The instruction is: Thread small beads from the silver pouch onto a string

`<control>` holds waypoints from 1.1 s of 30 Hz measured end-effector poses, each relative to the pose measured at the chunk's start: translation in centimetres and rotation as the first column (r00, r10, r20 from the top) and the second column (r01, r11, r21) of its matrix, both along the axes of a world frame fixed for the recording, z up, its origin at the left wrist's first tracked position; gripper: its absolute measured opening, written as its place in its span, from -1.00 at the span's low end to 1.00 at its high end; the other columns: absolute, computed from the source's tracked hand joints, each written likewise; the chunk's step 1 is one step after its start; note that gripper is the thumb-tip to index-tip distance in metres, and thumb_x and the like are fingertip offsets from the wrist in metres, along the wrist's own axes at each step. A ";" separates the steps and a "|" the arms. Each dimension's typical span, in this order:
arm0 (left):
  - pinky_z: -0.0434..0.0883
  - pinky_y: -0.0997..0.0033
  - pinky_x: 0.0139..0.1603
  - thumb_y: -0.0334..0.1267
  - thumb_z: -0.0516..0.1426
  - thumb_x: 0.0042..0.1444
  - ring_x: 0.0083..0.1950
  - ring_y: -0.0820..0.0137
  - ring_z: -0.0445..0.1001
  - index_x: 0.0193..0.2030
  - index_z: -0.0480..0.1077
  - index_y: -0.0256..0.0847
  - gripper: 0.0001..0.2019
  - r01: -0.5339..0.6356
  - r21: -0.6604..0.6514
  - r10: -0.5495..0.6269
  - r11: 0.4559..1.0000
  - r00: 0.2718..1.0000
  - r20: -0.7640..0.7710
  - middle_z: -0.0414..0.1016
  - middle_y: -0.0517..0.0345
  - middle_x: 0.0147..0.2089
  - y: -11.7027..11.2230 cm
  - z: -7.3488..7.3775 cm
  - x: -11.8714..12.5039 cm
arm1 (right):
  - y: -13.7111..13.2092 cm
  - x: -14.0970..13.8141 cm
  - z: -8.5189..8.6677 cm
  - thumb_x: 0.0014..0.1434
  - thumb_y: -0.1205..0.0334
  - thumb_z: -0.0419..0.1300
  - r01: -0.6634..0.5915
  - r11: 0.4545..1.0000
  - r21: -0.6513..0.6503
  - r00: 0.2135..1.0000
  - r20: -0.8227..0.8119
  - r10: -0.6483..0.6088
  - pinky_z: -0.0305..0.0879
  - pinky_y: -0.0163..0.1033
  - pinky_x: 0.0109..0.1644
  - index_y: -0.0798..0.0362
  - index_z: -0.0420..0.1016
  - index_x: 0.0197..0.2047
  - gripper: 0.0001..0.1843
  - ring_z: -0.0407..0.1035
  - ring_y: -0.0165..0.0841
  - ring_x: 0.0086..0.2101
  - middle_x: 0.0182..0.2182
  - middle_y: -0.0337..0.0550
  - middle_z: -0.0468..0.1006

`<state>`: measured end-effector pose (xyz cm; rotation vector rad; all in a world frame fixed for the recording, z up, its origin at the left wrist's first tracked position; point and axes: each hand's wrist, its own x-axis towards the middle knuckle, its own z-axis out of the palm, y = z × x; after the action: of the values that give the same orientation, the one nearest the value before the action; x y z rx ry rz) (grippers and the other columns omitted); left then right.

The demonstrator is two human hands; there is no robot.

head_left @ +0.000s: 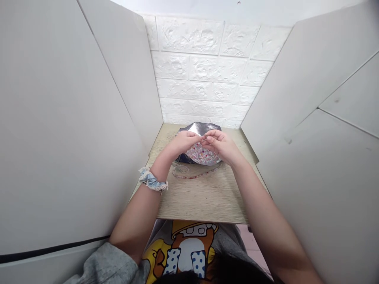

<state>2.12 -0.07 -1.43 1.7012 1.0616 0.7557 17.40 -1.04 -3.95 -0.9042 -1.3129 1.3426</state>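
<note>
My left hand (188, 141) and my right hand (218, 144) meet fingertip to fingertip above a bag (199, 127) with a shiny silver lining. Both are closed in a pinch; whatever lies between the fingers is too small to make out. Many small pink, white and red beads (204, 156) fill the bag below them. A string of beads (194, 176) curves over the tabletop in front of the bag, and its ends are hard to follow. Around my left wrist sits a light blue scrunchie with white lace (152, 179).
The narrow wooden tabletop (204, 201) is boxed in by a pale panel on the left (118, 79) and another on the right (296, 86). Behind it rises a white brick-patterned wall (204, 67). My body is close to the front edge.
</note>
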 end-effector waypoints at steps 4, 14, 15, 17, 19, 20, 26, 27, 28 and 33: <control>-0.10 0.55 -0.65 -0.14 0.03 -0.11 -0.66 0.64 -0.12 -0.52 0.32 -0.29 -0.77 -0.024 0.018 0.024 1.000 1.000 -0.014 -0.06 0.35 -0.70 0.1 0.1 0.0 | 0.1 -0.1 -0.2 -0.10 0.21 0.19 -0.012 1.000 -0.022 0.997 -0.078 0.010 0.29 -0.30 -0.13 0.07 0.29 -0.37 -0.80 0.34 -0.55 -0.40 -0.44 -0.28 0.40; -0.08 0.55 -0.64 -0.15 0.04 -0.11 -0.66 0.63 -0.10 -0.52 0.34 -0.28 -0.78 -0.035 0.046 0.036 0.998 0.999 -0.003 -0.02 0.34 -0.71 0.1 0.0 0.0 | 0.1 -0.4 -0.3 -0.11 0.20 0.21 0.000 0.998 -0.062 0.990 -0.140 -0.009 0.30 -0.32 -0.14 0.06 0.31 -0.38 -0.80 0.35 -0.55 -0.41 -0.47 -0.29 0.43; -0.08 0.55 -0.65 -0.15 0.04 -0.11 -0.66 0.63 -0.10 -0.52 0.34 -0.28 -0.78 -0.039 0.045 0.039 0.998 0.999 -0.005 -0.02 0.34 -0.71 0.1 0.0 0.1 | 0.1 -0.4 -0.3 -0.11 0.19 0.21 0.002 0.998 -0.065 0.990 -0.139 -0.011 0.31 -0.32 -0.14 0.06 0.31 -0.38 -0.80 0.35 -0.55 -0.41 -0.46 -0.29 0.43; -0.09 0.55 -0.65 -0.15 0.04 -0.11 -0.66 0.63 -0.10 -0.52 0.34 -0.28 -0.78 -0.043 0.042 0.043 0.998 0.999 -0.002 -0.02 0.34 -0.70 0.1 0.0 0.1 | 0.1 -0.4 -0.4 -0.11 0.17 0.21 0.000 0.998 -0.063 0.991 -0.137 -0.008 0.31 -0.32 -0.14 0.06 0.32 -0.39 -0.79 0.35 -0.54 -0.41 -0.46 -0.28 0.43; -0.09 0.56 -0.64 -0.16 0.04 -0.11 -0.66 0.64 -0.09 -0.52 0.34 -0.29 -0.78 -0.040 0.039 0.040 0.998 0.999 0.006 -0.02 0.34 -0.70 0.1 0.0 0.2 | 0.1 -0.4 -0.5 -0.11 0.15 0.21 -0.005 0.998 -0.061 0.991 -0.136 -0.004 0.31 -0.32 -0.14 0.06 0.33 -0.38 -0.78 0.35 -0.54 -0.41 -0.46 -0.28 0.44; -0.09 0.56 -0.64 -0.16 0.04 -0.11 -0.66 0.64 -0.09 -0.52 0.34 -0.29 -0.78 -0.037 0.040 0.036 0.999 0.999 0.011 -0.01 0.34 -0.70 0.1 -0.1 0.2 | 0.1 -0.4 -0.5 -0.11 0.15 0.21 -0.006 0.998 -0.062 0.991 -0.135 -0.002 0.31 -0.33 -0.14 0.06 0.33 -0.39 -0.78 0.35 -0.54 -0.41 -0.45 -0.27 0.44; -0.09 0.57 -0.64 -0.16 0.03 -0.10 -0.66 0.65 -0.10 -0.55 0.31 -0.29 -0.78 -0.010 0.065 0.008 0.998 0.999 0.033 -0.03 0.34 -0.69 0.1 -0.1 0.1 | 0.1 -0.4 -0.4 -0.12 0.17 0.22 -0.006 0.998 -0.069 0.990 -0.141 -0.004 0.31 -0.36 -0.17 0.07 0.34 -0.39 -0.79 0.36 -0.55 -0.41 -0.45 -0.27 0.44; -0.09 0.56 -0.64 -0.16 0.03 -0.10 -0.66 0.65 -0.10 -0.56 0.30 -0.29 -0.78 -0.010 0.062 0.008 0.998 0.999 0.033 -0.03 0.34 -0.69 0.1 -0.1 0.1 | 0.1 -0.4 -0.4 -0.11 0.17 0.22 -0.003 0.998 -0.069 0.991 -0.137 -0.006 0.31 -0.35 -0.16 0.06 0.33 -0.39 -0.79 0.36 -0.55 -0.41 -0.45 -0.27 0.44; -0.09 0.56 -0.64 -0.16 0.03 -0.10 -0.66 0.64 -0.10 -0.56 0.30 -0.29 -0.78 -0.014 0.058 0.012 0.998 0.999 0.033 -0.04 0.34 -0.70 0.1 -0.1 0.0 | 0.1 -0.4 -0.4 -0.11 0.17 0.21 0.001 0.998 -0.069 0.991 -0.132 -0.010 0.31 -0.35 -0.16 0.06 0.33 -0.39 -0.79 0.36 -0.55 -0.41 -0.45 -0.28 0.44; -0.10 0.56 -0.64 -0.16 0.03 -0.11 -0.66 0.64 -0.10 -0.55 0.31 -0.29 -0.78 -0.039 0.051 0.037 0.998 0.999 0.024 -0.04 0.34 -0.69 0.0 0.0 0.1 | 0.1 -0.5 -0.3 -0.11 0.17 0.21 0.009 0.997 -0.076 0.993 -0.113 -0.018 0.32 -0.35 -0.18 0.06 0.32 -0.38 -0.79 0.36 -0.54 -0.41 -0.45 -0.28 0.44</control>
<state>2.25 -0.04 -1.45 1.7156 1.0693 0.8317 16.90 -0.99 -4.29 -0.8730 -1.1742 1.4203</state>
